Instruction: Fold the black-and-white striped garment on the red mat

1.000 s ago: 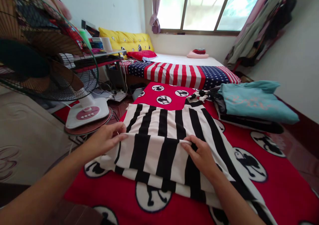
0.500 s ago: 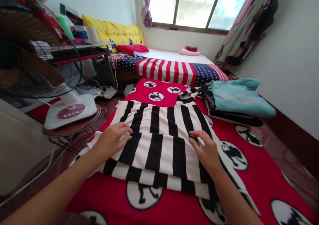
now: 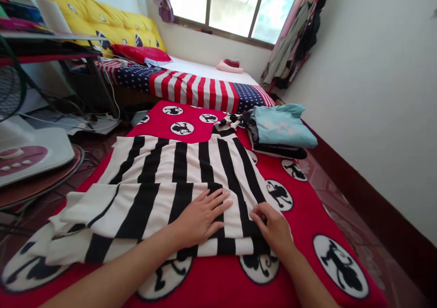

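Crosswise on the red blanket (image 3: 211,283), the striped garment (image 3: 180,160) is spread mostly left of the hands; its flap is pressed by the splayed left hand (image 3: 200,219), its right side touched by the curled right hand (image 3: 275,230), grip unclear.

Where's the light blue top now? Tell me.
In the head view, the light blue top lies right of centre, atop the folded clothes on the red blanket, beyond the right hand.

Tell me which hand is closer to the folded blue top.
Right: the right hand is in front of the blue top; the left hand lies farther left, flat on the striped cloth.
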The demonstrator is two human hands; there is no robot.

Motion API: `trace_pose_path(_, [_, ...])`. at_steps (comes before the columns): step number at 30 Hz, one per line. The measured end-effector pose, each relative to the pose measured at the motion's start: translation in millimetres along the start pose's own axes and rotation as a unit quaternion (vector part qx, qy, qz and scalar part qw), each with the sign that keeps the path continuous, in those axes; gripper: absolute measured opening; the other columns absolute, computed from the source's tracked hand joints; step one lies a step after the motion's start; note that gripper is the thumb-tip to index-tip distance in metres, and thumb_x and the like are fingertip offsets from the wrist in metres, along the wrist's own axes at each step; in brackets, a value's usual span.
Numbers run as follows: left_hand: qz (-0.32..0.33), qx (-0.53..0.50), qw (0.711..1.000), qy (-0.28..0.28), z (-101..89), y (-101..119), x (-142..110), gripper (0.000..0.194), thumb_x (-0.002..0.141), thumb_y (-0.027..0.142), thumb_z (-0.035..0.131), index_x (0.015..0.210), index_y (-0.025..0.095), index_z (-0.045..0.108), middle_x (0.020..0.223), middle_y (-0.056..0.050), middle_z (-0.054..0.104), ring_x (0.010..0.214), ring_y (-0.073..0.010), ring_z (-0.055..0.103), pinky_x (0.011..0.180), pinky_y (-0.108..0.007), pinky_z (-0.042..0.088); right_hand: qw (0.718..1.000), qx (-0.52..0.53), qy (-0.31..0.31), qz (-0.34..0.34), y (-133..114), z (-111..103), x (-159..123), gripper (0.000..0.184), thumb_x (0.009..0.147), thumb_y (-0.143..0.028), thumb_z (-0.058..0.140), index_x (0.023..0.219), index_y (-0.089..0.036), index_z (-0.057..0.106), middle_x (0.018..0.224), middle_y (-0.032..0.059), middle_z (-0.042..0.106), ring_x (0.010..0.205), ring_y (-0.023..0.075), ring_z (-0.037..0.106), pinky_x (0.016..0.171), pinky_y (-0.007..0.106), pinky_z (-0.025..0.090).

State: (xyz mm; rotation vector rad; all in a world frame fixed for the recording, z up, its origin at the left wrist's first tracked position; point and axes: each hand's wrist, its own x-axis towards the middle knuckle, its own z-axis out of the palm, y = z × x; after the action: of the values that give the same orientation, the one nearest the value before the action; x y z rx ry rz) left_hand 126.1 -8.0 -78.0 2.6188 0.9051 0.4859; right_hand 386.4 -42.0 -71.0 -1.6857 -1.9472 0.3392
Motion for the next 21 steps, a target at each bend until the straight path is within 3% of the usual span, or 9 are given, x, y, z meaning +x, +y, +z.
trace_pose_path(2, [0.006,0.031,0.999,-0.012,9.8,-3.6,-0.9,0.061,0.091,0.037,0.053,0.147,0.029,0.031,0.157,-0.004,0.026,0.144,-0.0257,0.023,0.117,-0.049,0.021,0.999,-0.051,0.000,-0.010,-4.9,1.4,-3.2,0.015,0.089,-0.028,0.053,0.075,-0.022,0.056,0.073,0.0008,0.060,0.069,0.0178,0.058,0.063,0.029,0.044])
trace_pose_path(5, [0.006,0.055,0.998,-0.010,13.0,-4.8,-3.7,0.060,0.092,0.037,0.049,0.148,0.031,0.027,0.158,-0.003,0.023,0.145,-0.0242,0.020,0.117,-0.047,0.021,0.994,-0.051,0.051,-0.080,-31.8,0.4,-0.8,0.013,0.091,-0.022,0.047,0.095,-0.022,0.060,0.099,0.0075,0.065,0.095,0.0225,0.060,0.083,0.036,0.048])
trace_pose_path(8, [-0.008,0.077,0.997,0.001,10.2,-4.2,-8.8,0.064,0.092,0.039,0.051,0.149,0.029,0.024,0.159,-0.004,0.019,0.146,-0.0254,0.016,0.117,-0.048,0.019,0.984,-0.036,0.036,-0.171,-53.4,7.5,-0.4,0.041,0.092,-0.028,0.048,0.133,-0.021,0.047,0.136,0.0120,0.053,0.126,0.0253,0.048,0.105,0.043,0.039])
trace_pose_path(11, [-0.039,0.088,0.995,0.000,5.1,-5.3,-19.5,0.070,0.089,0.046,0.053,0.150,0.027,0.023,0.159,-0.007,0.018,0.146,-0.0270,0.016,0.117,-0.048,0.018,0.974,-0.100,-0.044,-0.197,-39.6,22.5,-5.7,0.064,0.091,-0.040,0.051,0.148,-0.022,0.028,0.150,0.0120,0.039,0.137,0.0290,0.036,0.109,0.050,0.034])
trace_pose_path(15, [-0.064,0.091,0.994,-0.020,-7.3,-8.2,-36.0,0.069,0.089,0.052,0.051,0.148,0.026,0.028,0.158,-0.009,0.021,0.146,-0.0269,0.015,0.117,-0.048,0.018,0.973,-0.157,-0.087,-0.147,0.3,33.7,-5.8,0.067,0.092,-0.046,0.046,0.151,-0.022,0.025,0.151,0.0123,0.037,0.136,0.0303,0.038,0.105,0.053,0.040])
trace_pose_path(18, [-0.084,0.098,0.991,-0.016,-18.9,-13.2,-49.6,0.071,0.087,0.053,0.053,0.148,0.027,0.029,0.159,-0.010,0.018,0.146,-0.0285,0.014,0.116,-0.051,0.016,0.973,-0.146,-0.066,-0.166,7.9,34.3,1.0,0.066,0.093,-0.046,0.043,0.151,-0.025,0.022,0.150,0.0110,0.039,0.135,0.0299,0.041,0.102,0.052,0.043])
trace_pose_path(21, [-0.177,0.131,0.975,0.022,-30.4,-21.2,-72.0,0.069,0.087,0.055,0.053,0.147,0.030,0.032,0.159,-0.009,0.018,0.146,-0.0328,0.014,0.115,-0.059,0.011,0.967,-0.144,-0.028,-0.208,5.7,38.5,5.3,0.065,0.093,-0.046,0.043,0.152,-0.030,0.020,0.154,0.0081,0.032,0.138,0.0309,0.036,0.105,0.055,0.040])
